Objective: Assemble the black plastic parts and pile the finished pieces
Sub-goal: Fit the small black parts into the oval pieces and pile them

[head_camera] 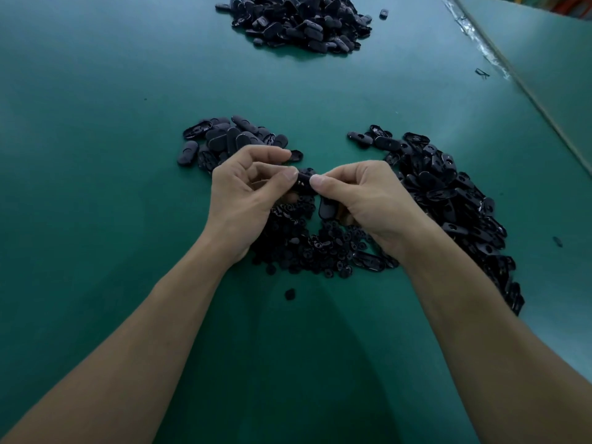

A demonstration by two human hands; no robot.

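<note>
My left hand (246, 193) and my right hand (362, 200) meet over the green table (96, 187), both pinching one small black plastic part (304, 182) between thumbs and fingertips. An oval black piece (327, 209) sits under my right palm, held by the curled fingers. Below the hands lies a heap of small round black parts (307, 248). A pile of oval black pieces (230, 141) lies just beyond my left hand. A long pile of oval pieces with holes (455, 200) runs along the right.
A large heap of black oval pieces (298, 22) sits at the far middle of the table, with a stray piece (383, 13) beside it. A single round part (290, 293) lies near me. The table's edge with clear tape (480, 43) runs diagonally at the right.
</note>
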